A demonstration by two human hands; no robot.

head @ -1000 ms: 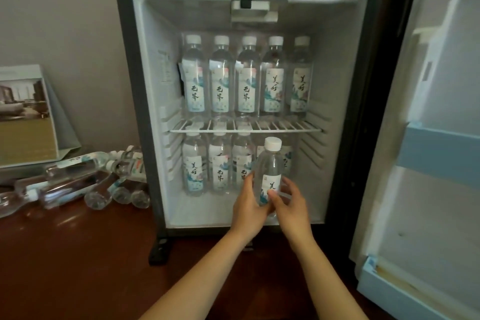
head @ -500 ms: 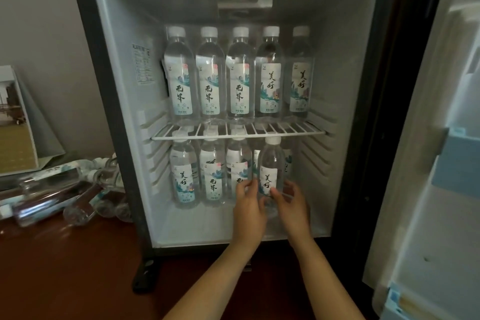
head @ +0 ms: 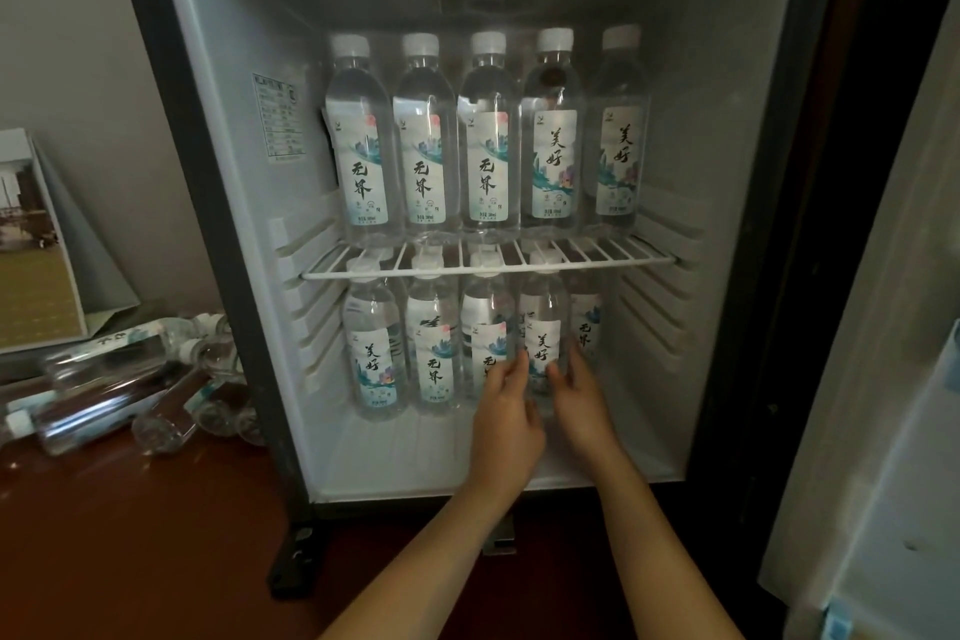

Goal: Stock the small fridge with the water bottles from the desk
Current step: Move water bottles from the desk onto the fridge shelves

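The small fridge [head: 234,203] stands open on the desk. Several labelled water bottles line its wire shelf [head: 483,270], and more stand on the floor below it. My left hand [head: 506,416] and my right hand [head: 579,398] reach into the lower compartment and hold a water bottle [head: 543,327] upright between them, fingers curled round its lower half. It stands fourth from the left in the bottom row, its cap just under the shelf. Several more bottles [head: 119,379] lie on their sides on the desk left of the fridge.
The fridge door [head: 883,327] hangs open at the right, with a pale blue door rack. A folded card with a picture [head: 36,244] leans against the wall at the left. The red-brown desk top [head: 130,535] stretches in front of the lying bottles.
Both hands have carried the bottle from the fridge's front edge deeper in, under the wire shelf and into the bottom row. The camera has moved closer to the fridge.
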